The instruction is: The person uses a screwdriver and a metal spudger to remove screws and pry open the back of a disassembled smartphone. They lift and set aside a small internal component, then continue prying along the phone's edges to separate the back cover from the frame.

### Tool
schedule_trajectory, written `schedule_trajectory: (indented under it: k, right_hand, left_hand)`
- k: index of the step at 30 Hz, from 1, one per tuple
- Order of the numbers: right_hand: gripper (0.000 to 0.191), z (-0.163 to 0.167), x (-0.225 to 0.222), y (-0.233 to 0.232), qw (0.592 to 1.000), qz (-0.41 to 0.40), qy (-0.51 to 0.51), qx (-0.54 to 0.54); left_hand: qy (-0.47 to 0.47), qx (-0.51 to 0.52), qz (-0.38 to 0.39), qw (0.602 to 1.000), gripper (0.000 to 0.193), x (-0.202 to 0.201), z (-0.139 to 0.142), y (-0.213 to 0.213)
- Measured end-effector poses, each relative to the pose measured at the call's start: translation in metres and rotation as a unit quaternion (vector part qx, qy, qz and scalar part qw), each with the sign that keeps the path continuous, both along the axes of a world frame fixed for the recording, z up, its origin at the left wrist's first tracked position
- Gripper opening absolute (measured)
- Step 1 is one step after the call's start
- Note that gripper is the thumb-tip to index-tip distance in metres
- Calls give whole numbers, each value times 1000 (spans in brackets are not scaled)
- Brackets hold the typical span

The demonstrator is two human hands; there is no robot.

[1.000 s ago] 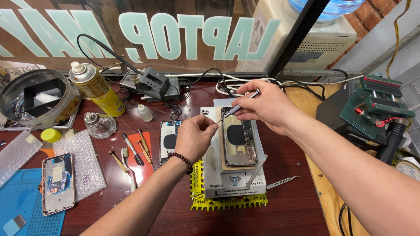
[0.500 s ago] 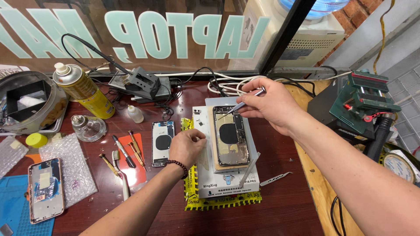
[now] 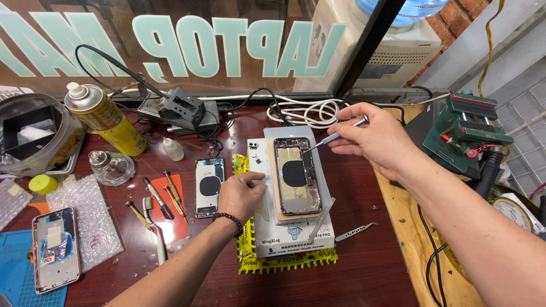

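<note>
On the workbench (image 3: pixel 369 273), right hand (image 3: pixel 372 136) (screwdriver (image 3: pixel 333 135) pinched) probes 1 opened phone (image 3: pixel 296 175).

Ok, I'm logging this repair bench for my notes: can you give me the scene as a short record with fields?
Setting: dark red workbench by a window
Centre: opened phone lying on a white box, which sits on a yellow mat
Left hand: resting on the box beside the phone, holds nothing
Right hand: holds a thin screwdriver, tip at the phone's upper right
Nearby: second opened phone, tweezers, yellow spray can, green vise
</note>
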State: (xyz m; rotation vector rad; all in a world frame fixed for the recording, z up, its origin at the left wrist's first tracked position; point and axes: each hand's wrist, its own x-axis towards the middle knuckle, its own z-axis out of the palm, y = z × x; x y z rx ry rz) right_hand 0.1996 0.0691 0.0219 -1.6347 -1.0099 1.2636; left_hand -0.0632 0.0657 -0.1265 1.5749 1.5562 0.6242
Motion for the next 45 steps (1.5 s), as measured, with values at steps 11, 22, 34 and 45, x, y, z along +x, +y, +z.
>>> schedule_trajectory:
  k: [11, 22, 34, 45]
  right_hand:
    - [26, -14, -7, -7, 956, 13, -264, 130]
    - [25, -21, -15, -3, 922, 14, -343, 180]
    - [28, -16, -15, 3, 938, 37, -314, 145]
    - [29, -13, -17, 4, 935, 40, -323, 140]
  left_hand:
    - [-44, 24, -13, 999, 41, 12, 50, -14]
    - [-11, 16, -54, 998, 43, 17, 59, -16]
    - [-12, -14, -53, 998, 43, 18, 62, -15]
    - [-13, -1, -49, 999, 42, 19, 60, -15]
